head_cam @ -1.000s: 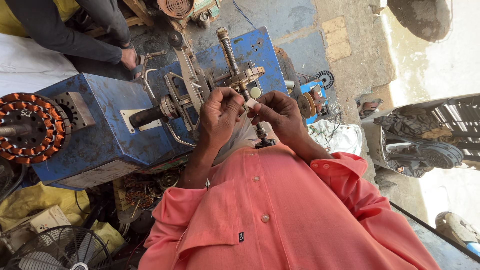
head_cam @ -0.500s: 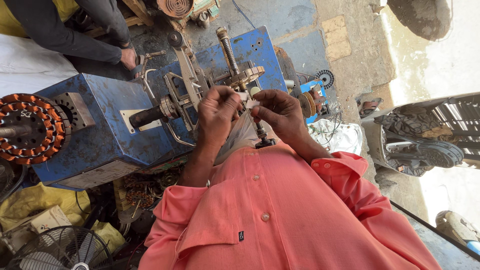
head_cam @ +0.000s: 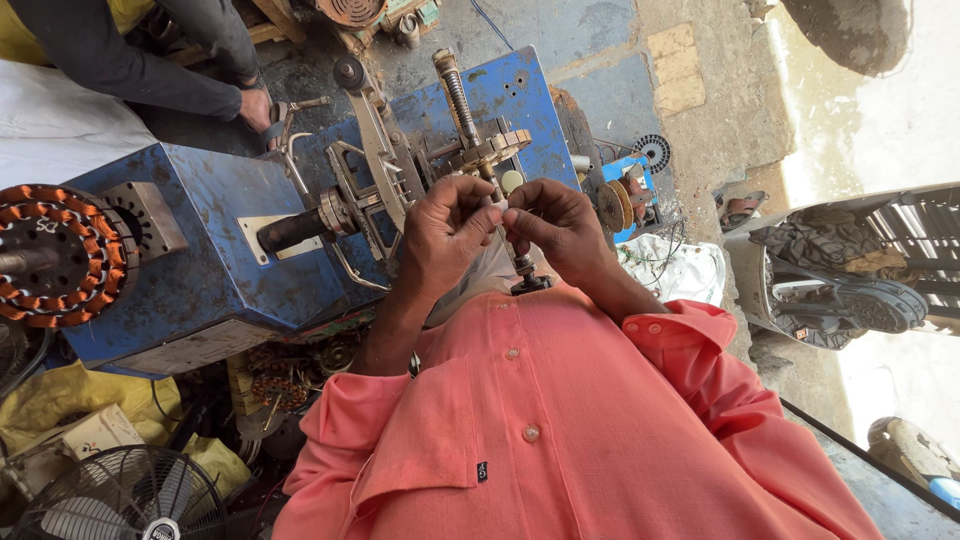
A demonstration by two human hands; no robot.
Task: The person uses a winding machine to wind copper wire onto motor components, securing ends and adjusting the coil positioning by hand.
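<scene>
My left hand [head_cam: 440, 240] and my right hand [head_cam: 562, 228] meet fingertip to fingertip in front of my chest, above my salmon-pink shirt [head_cam: 560, 430]. Between the fingertips they pinch a small white piece [head_cam: 497, 205]; I cannot tell what it is. Just behind the hands stands a blue coil winding machine [head_cam: 220, 270] with a metal spindle and levers [head_cam: 380, 170]. A threaded shaft [head_cam: 455, 95] rises behind my fingers.
Another person in a dark sleeve rests a hand [head_cam: 258, 105] on the machine at the top left. A stator with copper windings [head_cam: 55, 255] sits at the left, a fan [head_cam: 120, 500] below it. A scooter [head_cam: 850, 270] is parked at the right, beside a white bag [head_cam: 675, 268].
My fingers have shifted slightly around the small white piece, staying at the same spot. The other person's hand has not moved.
</scene>
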